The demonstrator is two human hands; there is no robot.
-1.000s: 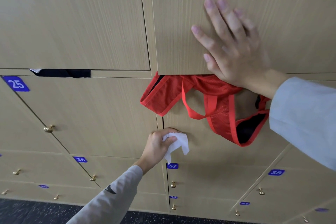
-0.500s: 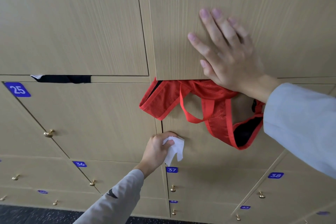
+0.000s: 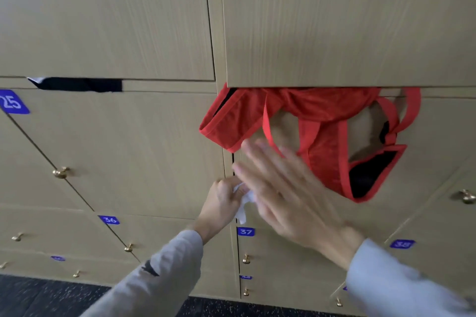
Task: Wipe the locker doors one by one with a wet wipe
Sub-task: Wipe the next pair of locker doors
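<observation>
Head view: tan wood-grain locker doors (image 3: 144,152) above dark speckled floor (image 3: 38,296).

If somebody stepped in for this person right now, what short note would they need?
Left hand: fingers pinch the crumpled white wet wipe against the seam beside the beige wooden locker door above label 37.
Right hand: open, blurred, in front of that door, holding nothing.
Red mesh garment hangs from the locker above, over the door.
Done: cannot tell which doors are wiped.
Left: wipe this door around the garment, then the others.
</observation>
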